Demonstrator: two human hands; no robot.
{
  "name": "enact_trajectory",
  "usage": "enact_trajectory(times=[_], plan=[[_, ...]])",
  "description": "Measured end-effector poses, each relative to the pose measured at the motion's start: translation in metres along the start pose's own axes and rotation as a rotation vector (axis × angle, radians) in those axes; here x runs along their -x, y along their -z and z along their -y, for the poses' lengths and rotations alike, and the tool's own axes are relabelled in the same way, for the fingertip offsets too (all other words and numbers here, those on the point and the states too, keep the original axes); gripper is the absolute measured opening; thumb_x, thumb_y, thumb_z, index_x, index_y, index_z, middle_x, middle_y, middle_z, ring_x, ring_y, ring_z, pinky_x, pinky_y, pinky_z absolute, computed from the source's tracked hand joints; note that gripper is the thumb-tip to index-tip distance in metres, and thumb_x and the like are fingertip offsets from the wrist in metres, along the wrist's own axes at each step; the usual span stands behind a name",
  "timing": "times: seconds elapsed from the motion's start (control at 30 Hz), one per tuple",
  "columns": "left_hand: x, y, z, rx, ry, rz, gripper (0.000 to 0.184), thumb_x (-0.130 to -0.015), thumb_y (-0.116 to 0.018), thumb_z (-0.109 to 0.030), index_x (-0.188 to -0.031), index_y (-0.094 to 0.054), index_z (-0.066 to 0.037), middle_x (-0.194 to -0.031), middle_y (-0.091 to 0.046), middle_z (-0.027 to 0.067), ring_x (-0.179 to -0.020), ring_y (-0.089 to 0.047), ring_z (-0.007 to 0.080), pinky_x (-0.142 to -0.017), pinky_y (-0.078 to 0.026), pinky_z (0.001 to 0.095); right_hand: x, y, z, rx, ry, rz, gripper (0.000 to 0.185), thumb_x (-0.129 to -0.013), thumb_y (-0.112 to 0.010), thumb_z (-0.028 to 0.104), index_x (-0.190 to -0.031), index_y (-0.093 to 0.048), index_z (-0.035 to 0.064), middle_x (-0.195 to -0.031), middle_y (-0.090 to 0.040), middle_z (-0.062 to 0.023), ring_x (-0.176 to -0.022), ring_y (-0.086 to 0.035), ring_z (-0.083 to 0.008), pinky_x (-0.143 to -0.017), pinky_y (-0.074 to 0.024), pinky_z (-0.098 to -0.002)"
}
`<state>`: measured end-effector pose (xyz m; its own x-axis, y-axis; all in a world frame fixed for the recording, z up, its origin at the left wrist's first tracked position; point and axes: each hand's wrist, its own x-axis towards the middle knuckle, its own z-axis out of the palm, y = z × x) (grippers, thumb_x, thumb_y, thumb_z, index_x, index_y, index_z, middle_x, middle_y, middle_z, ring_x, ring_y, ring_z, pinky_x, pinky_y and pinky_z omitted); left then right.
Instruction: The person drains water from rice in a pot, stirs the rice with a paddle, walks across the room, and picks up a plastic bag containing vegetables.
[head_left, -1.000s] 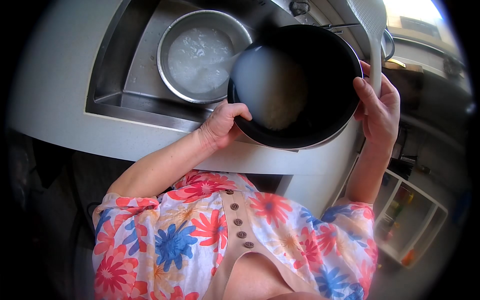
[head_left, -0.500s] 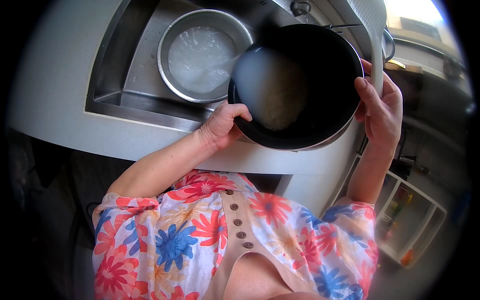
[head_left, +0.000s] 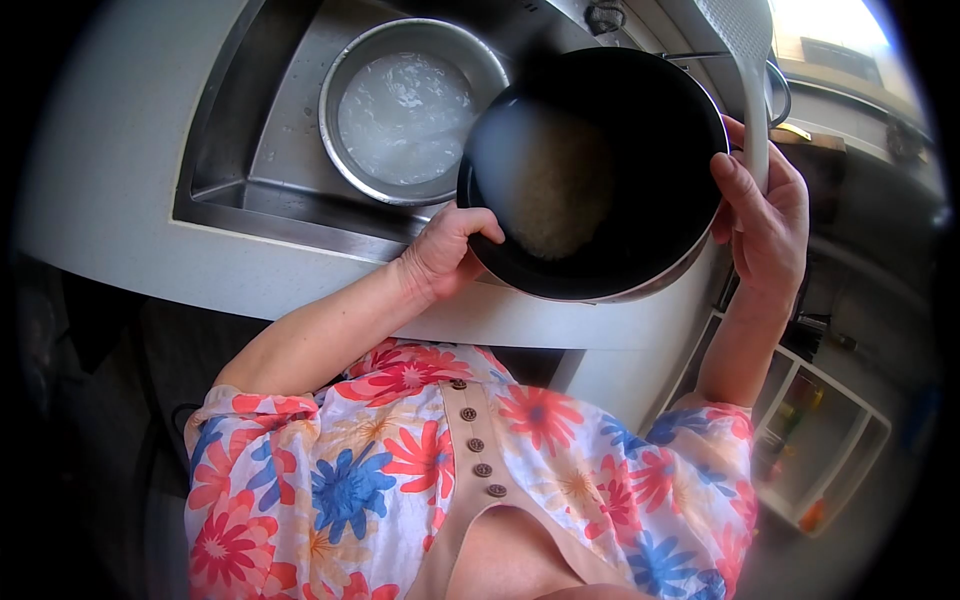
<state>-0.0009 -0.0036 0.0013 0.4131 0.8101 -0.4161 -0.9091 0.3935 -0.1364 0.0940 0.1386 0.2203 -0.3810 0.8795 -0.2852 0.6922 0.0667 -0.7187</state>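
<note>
A black-lined pot (head_left: 640,150) is held tilted leftward, its left rim by the edge of a round metal bowl (head_left: 336,160). Inside the pot lie pale grains that look like rice (head_left: 560,200), with a cloudy patch towards the left. The bowl holds whitish, rippled liquid (head_left: 405,120). My left hand (head_left: 447,247) clasps the pot's lower left rim, thumb inside. My right hand (head_left: 765,205) grips the right side, thumb at the rim. A white utensil with a perforated head (head_left: 738,40) has its handle against my right hand; whether I hold it is unclear.
The bowl stands in a steel sink (head_left: 290,150) set into a white counter (head_left: 120,180). A drain-like metal part (head_left: 604,17) shows at the top. At the lower right is a white-framed shelf (head_left: 825,430) with small coloured items.
The pale streak between the pot's left rim and the bowl is fainter now. The bowl appears slightly further right in view. Both hands keep their hold on the pot.
</note>
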Motion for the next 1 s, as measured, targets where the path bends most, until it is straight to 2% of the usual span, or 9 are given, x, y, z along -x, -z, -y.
enact_trajectory(times=[0.27,0.37,1.0], plan=[[0.0024,-0.0004,0.0006,0.022,0.035,-0.002,0.029,-0.065,-0.050,0.001,-0.092,-0.059,0.000,-0.089,-0.062,0.0071,-0.083,-0.060,0.0188,-0.080,-0.048,0.0292,0.0017,-0.0007,0.0014,0.018,0.002,0.022,0.042,-0.082,-0.069,0.020,-0.112,-0.055,-0.0060,-0.061,-0.055,-0.0003,-0.041,-0.048,-0.0047,-0.038,-0.0377,-0.0167],[0.0000,0.0042,0.0020,0.024,0.056,0.029,0.032,-0.067,-0.048,0.004,-0.097,-0.057,-0.003,-0.091,-0.059,0.0053,-0.084,-0.059,0.0183,-0.076,-0.050,0.0304,0.0022,0.0004,-0.0002,0.022,0.004,0.036,0.043,-0.082,-0.069,0.020,-0.112,-0.055,-0.0059,-0.060,-0.055,-0.0003,-0.042,-0.049,-0.0049,-0.038,-0.0381,-0.0166],[-0.0019,0.0060,0.0052,0.051,0.055,0.023,0.032,-0.066,-0.048,0.003,-0.096,-0.057,-0.001,-0.090,-0.060,0.0064,-0.084,-0.059,0.0195,-0.077,-0.051,0.0306,0.0009,0.0000,0.0001,0.040,0.019,0.068,0.043,-0.081,-0.070,0.023,-0.110,-0.056,-0.0053,-0.060,-0.056,-0.0009,-0.043,-0.052,-0.0058,-0.040,-0.0406,-0.0170]])
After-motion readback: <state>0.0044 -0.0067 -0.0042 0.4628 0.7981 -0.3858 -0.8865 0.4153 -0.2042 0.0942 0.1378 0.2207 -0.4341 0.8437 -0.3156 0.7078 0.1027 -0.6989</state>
